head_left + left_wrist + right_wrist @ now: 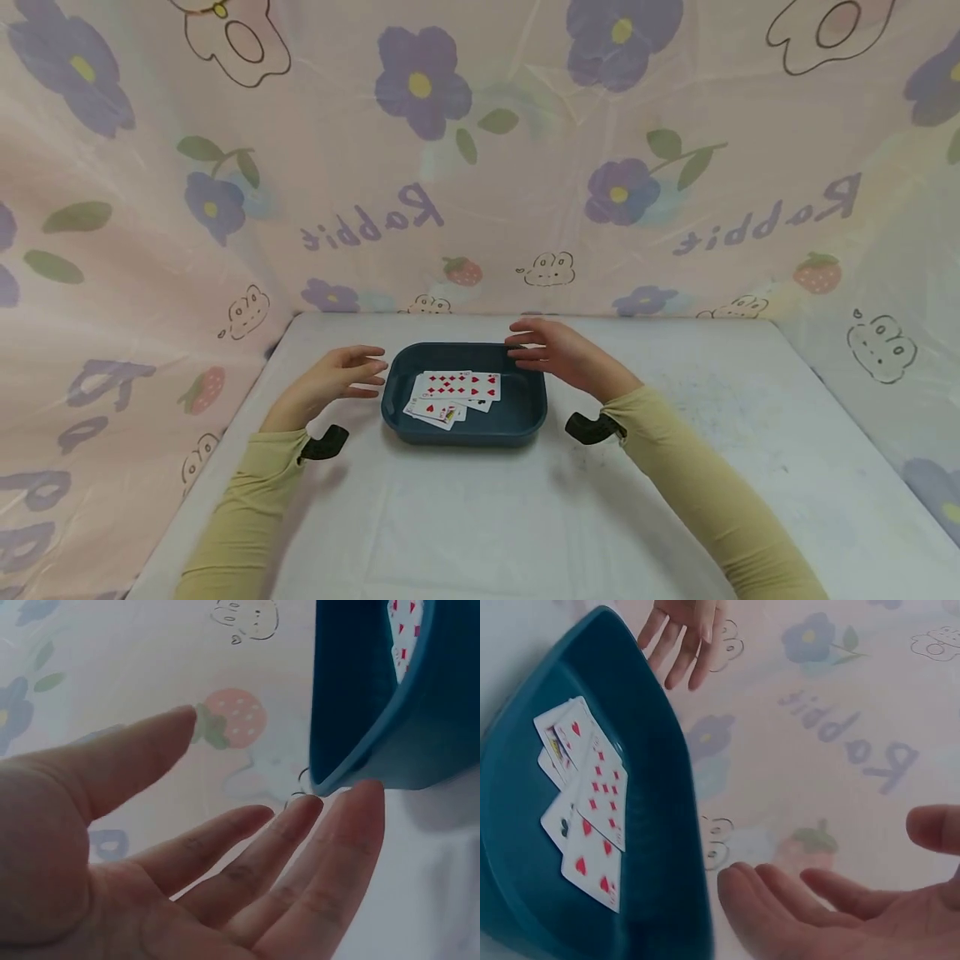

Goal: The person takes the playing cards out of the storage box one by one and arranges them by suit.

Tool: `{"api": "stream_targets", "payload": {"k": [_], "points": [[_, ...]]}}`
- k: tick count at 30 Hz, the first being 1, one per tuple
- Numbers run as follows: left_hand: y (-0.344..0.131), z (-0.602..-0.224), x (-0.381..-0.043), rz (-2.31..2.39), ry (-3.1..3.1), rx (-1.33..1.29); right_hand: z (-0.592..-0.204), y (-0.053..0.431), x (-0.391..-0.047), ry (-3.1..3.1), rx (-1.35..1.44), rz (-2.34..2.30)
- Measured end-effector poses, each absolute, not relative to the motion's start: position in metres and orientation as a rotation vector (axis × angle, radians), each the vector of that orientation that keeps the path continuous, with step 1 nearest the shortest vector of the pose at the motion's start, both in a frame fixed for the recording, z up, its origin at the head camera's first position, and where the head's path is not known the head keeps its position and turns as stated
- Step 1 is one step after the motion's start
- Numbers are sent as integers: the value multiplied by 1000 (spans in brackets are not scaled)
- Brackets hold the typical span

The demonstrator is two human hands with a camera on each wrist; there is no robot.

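A dark teal plastic basin [517,417] stands on the table, holding several playing cards [459,387] spread face up and overlapping at its left. Red diamonds and hearts show on the upper cards [604,787], and a black club peeks out below. My left hand [339,382] is at the basin's left end, its fingers loosely extended with the fingertips [364,795] close to the rim. At the back right corner, my right hand [558,350] hovers with relaxed fingers, overlapping the rim in the head view. Neither hand holds anything.
A white-covered table [465,517] extends around the basin. Behind and beside it hangs a pink curtain [480,167] printed with flowers and rabbits. Black wrist mounts [592,428] sit below both wrists, at the ends of the yellow-green sleeves [705,483].
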State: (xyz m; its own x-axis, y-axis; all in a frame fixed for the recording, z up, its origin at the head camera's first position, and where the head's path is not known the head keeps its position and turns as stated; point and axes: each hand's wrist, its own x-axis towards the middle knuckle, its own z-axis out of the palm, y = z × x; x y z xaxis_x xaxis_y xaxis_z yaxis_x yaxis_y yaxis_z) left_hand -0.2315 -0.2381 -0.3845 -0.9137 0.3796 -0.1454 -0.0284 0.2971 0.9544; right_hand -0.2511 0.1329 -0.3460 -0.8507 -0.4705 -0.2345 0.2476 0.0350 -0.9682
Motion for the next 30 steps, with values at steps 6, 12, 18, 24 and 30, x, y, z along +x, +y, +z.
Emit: {"api": "stream_targets", "payload": {"k": [6,12,18,24,30], "points": [[-234,-392,-233,1686,2206,214,-355,121,-253,1752,-177,-1846],[-233,-397,-232,1692,2200,169,-364,116,-255,1690,-144,-1838],[-231,-400,-231,1679,2216,147,-376,109,-259,1671,-67,-1819],[-225,-402,-233,1652,2246,105,-387,103,-261,1680,36,-1807],[-224,-403,-233,1635,2275,76,-396,98,-262,1695,182,-1822]]}}
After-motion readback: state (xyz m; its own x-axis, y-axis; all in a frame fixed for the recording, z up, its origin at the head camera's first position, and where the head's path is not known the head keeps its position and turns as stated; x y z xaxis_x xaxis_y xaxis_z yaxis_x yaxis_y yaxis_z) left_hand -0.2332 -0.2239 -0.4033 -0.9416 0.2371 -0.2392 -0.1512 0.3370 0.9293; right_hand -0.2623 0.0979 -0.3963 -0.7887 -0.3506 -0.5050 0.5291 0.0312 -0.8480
